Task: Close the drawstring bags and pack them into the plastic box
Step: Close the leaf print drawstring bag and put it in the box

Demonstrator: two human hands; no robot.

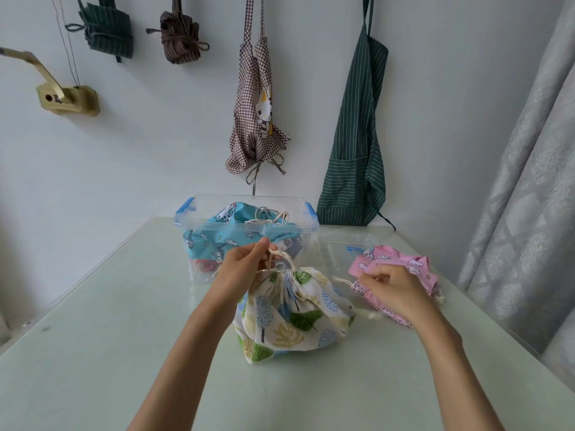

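Observation:
A white drawstring bag with a tree print (292,318) sits on the table in front of me, its mouth gathered tight. My left hand (242,269) pinches the bag's cream cord at the left of the mouth. My right hand (395,290) is over to the right, fingers curled with the other cord running toward it; its grip is blurred. A pink bag (401,265) lies behind my right hand. The clear plastic box (199,225) with blue latches stands behind, holding a blue printed bag (230,219) with cords on top.
A clear lid (339,247) lies flat to the right of the box. The pale green table (93,353) ends near a grey curtain (529,213) on the right. Aprons (357,150) and folded cloths hang on the white wall behind.

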